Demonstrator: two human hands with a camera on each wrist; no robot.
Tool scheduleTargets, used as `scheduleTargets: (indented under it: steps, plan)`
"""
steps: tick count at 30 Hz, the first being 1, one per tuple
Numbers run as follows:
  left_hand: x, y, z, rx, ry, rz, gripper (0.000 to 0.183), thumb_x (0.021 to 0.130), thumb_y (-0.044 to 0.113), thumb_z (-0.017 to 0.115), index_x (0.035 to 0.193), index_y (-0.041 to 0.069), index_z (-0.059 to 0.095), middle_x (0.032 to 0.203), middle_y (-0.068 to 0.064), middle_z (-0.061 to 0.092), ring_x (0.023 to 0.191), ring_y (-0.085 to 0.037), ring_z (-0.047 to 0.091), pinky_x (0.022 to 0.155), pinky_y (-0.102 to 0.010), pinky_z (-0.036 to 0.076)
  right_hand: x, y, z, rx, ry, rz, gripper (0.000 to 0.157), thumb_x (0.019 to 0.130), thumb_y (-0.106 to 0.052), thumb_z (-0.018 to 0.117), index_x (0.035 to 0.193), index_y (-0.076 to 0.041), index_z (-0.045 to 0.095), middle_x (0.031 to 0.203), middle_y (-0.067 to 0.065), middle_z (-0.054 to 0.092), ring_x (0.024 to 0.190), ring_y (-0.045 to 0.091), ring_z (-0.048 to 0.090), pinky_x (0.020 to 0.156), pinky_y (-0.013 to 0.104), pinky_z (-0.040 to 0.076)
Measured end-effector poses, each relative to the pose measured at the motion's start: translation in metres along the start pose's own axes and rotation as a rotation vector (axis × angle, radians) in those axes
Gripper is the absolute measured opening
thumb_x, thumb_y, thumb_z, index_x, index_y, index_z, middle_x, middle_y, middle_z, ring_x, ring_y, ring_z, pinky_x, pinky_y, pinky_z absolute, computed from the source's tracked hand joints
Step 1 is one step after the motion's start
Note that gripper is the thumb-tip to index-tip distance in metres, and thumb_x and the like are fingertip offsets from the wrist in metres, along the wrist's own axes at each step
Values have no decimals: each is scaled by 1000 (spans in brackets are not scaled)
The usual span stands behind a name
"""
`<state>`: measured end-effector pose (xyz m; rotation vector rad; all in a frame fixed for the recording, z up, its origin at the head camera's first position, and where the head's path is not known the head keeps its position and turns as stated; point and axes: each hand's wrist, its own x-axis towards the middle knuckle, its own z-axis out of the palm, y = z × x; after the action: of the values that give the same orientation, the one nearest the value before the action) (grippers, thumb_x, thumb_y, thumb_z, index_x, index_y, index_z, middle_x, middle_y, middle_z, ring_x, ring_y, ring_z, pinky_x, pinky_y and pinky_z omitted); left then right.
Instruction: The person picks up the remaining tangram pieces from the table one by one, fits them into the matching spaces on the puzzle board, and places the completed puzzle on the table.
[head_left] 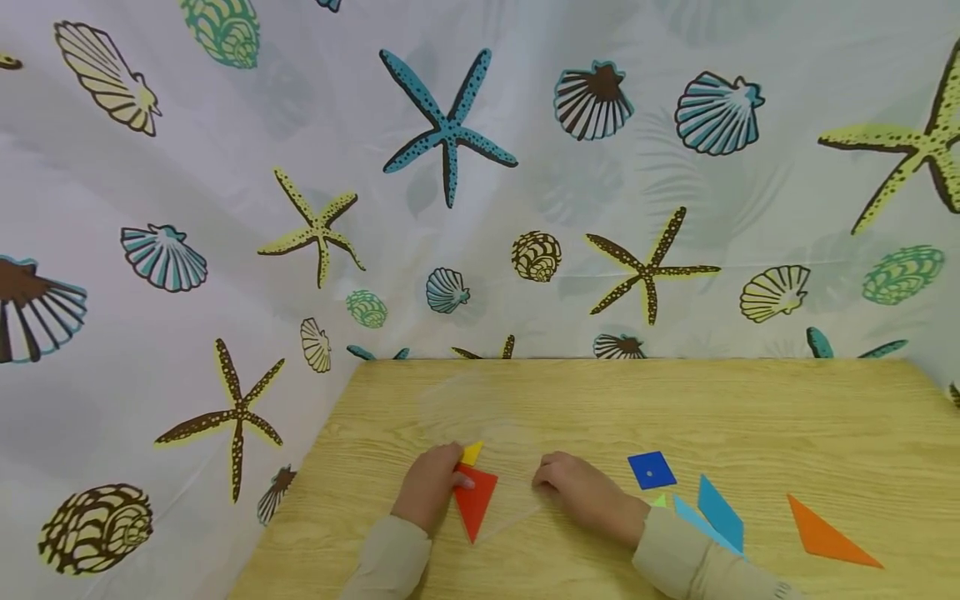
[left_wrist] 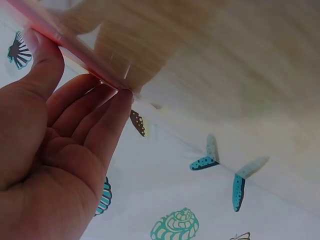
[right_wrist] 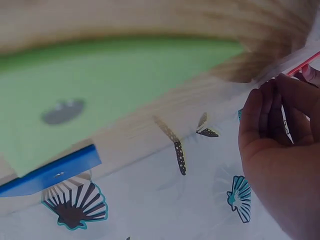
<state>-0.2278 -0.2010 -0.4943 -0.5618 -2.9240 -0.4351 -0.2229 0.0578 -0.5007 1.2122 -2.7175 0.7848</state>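
In the head view, my left hand point(head_left: 431, 485) grips a red triangular tangram piece point(head_left: 476, 500), thumb on its face. A yellow piece point(head_left: 471, 453) peeks out just behind it. Clear thin plastic, seemingly a bag point(head_left: 516, 492), spreads between the hands; its outline is faint. My right hand point(head_left: 585, 496) has its fingers bent together at the plastic's right side. The right wrist view shows those fingertips pinching the film point(right_wrist: 280, 67), near the red piece's edge point(right_wrist: 306, 64). From the left wrist, the red piece point(left_wrist: 75, 52) appears edge-on between thumb and fingers.
Right of my right hand lie a dark blue square point(head_left: 651, 471), two lighter blue pieces point(head_left: 722, 512) and an orange triangle point(head_left: 828, 536). A light green piece point(right_wrist: 100, 95) is partly behind my right forearm. A shell-print curtain point(head_left: 480, 275) borders the wooden table point(head_left: 600, 400).
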Motion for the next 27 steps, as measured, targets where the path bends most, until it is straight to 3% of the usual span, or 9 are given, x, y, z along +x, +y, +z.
scheduleTargets:
  steps: [6,14,27]
  plan:
    - [10,5,5,20,-40,31,28,70,31,73,74,13,52,67,7,47,63,-13,43,62,-26,40,-8,1,-4,30,-3,8,12,86,-2,63,89,-11,71,82,-4,60,77,6,54,72,27,49]
    - [24,21,9,26,-37,117,26,71,28,75,75,11,55,67,7,46,63,-13,43,63,-25,41,-22,2,-12,20,17,56,16,85,-1,63,82,-13,72,73,-8,53,66,3,46,63,22,44]
    - [42,46,20,46,-100,177,25,73,27,75,76,12,56,66,9,42,62,-11,41,61,-21,39,-45,-1,-24,23,-11,142,21,84,1,62,74,-15,70,70,-9,51,62,2,41,59,22,41]
